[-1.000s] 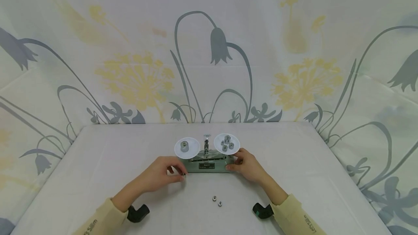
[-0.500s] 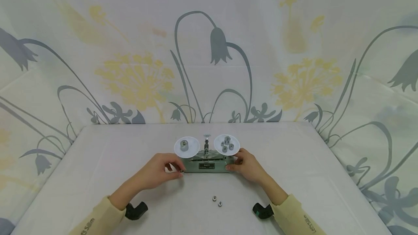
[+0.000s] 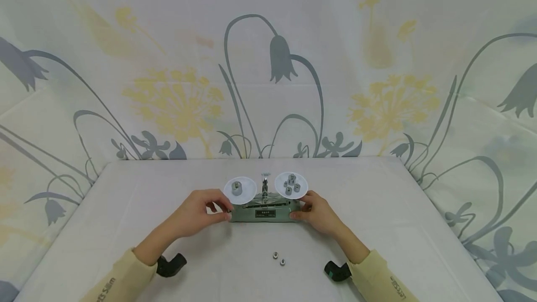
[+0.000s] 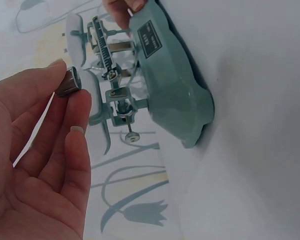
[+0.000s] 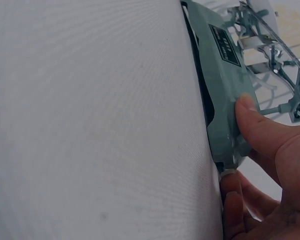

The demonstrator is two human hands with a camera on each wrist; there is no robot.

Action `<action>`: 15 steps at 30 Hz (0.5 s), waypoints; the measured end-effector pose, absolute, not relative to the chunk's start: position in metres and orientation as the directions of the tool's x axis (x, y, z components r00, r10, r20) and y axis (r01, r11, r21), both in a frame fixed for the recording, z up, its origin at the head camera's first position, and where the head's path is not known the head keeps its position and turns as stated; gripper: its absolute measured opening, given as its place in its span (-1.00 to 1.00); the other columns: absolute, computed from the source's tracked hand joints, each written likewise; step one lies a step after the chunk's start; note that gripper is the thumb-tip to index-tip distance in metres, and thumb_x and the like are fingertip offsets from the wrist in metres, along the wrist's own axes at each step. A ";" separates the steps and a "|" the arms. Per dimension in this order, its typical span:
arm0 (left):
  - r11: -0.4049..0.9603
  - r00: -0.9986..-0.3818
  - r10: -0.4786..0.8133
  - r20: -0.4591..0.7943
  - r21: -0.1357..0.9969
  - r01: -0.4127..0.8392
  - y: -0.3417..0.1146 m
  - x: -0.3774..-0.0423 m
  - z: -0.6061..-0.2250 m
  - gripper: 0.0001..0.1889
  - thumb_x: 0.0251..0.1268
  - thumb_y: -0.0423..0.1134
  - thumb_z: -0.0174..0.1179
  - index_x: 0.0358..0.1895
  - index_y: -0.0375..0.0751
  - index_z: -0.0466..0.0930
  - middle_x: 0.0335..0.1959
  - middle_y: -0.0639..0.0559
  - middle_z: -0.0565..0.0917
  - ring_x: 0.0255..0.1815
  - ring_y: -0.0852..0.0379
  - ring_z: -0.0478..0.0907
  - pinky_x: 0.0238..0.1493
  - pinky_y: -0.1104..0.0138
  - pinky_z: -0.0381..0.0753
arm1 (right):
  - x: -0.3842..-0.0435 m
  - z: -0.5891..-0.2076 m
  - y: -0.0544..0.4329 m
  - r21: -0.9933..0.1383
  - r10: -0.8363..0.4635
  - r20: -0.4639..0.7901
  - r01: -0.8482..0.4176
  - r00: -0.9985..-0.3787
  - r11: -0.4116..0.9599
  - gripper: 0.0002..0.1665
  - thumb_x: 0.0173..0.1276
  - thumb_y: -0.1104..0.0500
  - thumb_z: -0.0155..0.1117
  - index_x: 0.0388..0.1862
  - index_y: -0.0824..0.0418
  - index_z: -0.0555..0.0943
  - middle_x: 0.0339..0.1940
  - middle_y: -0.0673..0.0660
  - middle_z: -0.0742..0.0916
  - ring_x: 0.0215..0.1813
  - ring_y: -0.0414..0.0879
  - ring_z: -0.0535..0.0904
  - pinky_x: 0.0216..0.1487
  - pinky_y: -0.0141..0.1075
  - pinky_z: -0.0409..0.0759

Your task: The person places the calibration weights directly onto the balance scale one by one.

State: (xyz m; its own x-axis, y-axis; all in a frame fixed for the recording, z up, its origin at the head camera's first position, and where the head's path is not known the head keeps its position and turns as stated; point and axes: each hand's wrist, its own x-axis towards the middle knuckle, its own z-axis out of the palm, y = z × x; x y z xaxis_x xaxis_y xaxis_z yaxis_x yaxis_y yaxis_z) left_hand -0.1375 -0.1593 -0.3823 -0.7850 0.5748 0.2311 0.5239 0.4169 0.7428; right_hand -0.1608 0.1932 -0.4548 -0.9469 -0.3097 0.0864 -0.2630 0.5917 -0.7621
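A green balance scale point(image 3: 265, 213) stands on the table between my hands. My left hand point(image 3: 197, 213) is at its left end, just below the left pan point(image 3: 228, 194). Thumb and fingertips pinch a small metal weight point(image 4: 69, 83), plain in the left wrist view and mostly hidden in the head view. At the other end, my right hand point(image 3: 319, 213) holds the base, its thumb point(image 5: 250, 112) on the front face and the other fingers around the end. One larger weight point(image 3: 237, 188) sits on the left pan. The right pan point(image 3: 303, 190) carries several weights point(image 3: 291, 180).
Two small weights, one point(image 3: 275, 255) slightly behind the other point(image 3: 282, 262), lie on the white tablecloth point(image 3: 235, 274) in front of the scale. Black wrist devices point(image 3: 171, 264) show at both sleeves. A flower-patterned curtain point(image 3: 189, 59) hangs behind the table.
My left hand has moved a little left and away from me, with the small weight between its fingertips. My right hand stays on the base, and the pans have rocked slightly.
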 end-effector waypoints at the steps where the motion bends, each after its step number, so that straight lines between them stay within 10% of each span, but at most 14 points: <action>1: 0.419 -0.785 0.573 0.235 0.739 0.527 -0.160 -0.138 -0.382 -0.86 0.21 -0.24 0.43 -0.19 -0.09 0.70 -0.26 0.22 0.68 -0.19 0.20 0.63 -0.20 0.30 0.59 | -0.161 -0.455 0.193 -0.762 -0.310 0.089 -0.265 -0.947 0.590 -0.42 0.13 0.12 0.57 0.14 0.26 0.66 -0.08 0.04 0.60 -0.23 -0.12 0.48 -0.18 -0.22 0.48; 15: 0.433 -0.786 0.558 0.266 0.715 0.549 -0.157 -0.152 -0.376 -0.85 0.19 -0.30 0.43 -0.20 -0.04 0.71 -0.26 0.24 0.68 -0.20 0.22 0.63 -0.23 0.28 0.59 | -0.162 -0.457 0.193 -0.764 -0.299 0.085 -0.254 -0.951 0.593 -0.40 0.12 0.12 0.57 0.15 0.26 0.66 -0.09 0.05 0.59 -0.22 -0.12 0.46 -0.18 -0.22 0.47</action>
